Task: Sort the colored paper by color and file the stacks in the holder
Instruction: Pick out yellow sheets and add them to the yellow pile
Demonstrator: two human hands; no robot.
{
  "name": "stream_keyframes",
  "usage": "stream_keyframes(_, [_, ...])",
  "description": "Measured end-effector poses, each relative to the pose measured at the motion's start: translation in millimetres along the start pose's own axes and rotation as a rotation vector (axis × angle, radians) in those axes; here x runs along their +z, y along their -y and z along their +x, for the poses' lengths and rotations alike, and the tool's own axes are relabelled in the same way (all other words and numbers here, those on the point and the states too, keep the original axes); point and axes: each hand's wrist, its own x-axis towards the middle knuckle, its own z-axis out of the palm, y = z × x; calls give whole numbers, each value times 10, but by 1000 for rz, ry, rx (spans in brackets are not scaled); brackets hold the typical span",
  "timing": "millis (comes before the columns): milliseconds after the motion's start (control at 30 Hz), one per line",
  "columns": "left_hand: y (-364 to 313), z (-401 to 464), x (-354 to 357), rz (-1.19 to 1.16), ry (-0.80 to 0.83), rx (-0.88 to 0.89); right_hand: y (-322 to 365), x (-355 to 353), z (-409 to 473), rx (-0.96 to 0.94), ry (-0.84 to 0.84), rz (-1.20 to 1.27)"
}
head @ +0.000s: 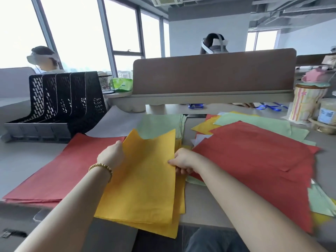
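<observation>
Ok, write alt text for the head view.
Both hands, left hand and right hand, grip the edges of a yellow paper stack on a grey desk, between a red paper stack and a mixed paper pile. A black mesh file holder stands rear left.

A yellow paper stack (145, 180) at the desk's (21, 160) near edge is gripped at its sides by the left hand (111, 155) and right hand (182, 160); a black file holder (60, 104) is seen at the far left.

The yellow stack (145, 179) hides the left hand's (111, 155) fingertips; the mixed pile (254, 151) perhaps runs off-frame right.
</observation>
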Motion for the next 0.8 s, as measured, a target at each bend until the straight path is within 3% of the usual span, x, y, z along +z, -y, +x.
stream_keyframes(67, [-458, -1290, -586, 206, -15, -29, 13, 26, 16, -6, -56, -198])
stream_keyframes(133, [-743, -1989, -846, 366, -141, 20, -20, 11, 50, -19, -126, -284])
stream_keyframes(167, [-813, -1906, -755, 370, -184, 49, -56, -13, 76, -27, -169, -300])
stream_keyframes(367, [-1462, -1854, -564, 145, -94, 265, -573, -374, 150, -44, -504, -215])
stream_keyframes(533, [-2192, -1969, -301, -114, 98, 545, -1152, -746, -14, 4, -790, -258])
stream_keyframes(600, [-2437, -1990, -158, -101, 178, 587, -1333, -882, -31, 45, -743, -349])
stream_keyframes(800, [-2847, -2075, 215, 152, 322, 548, -1601, -1164, -90, 245, -227, -396])
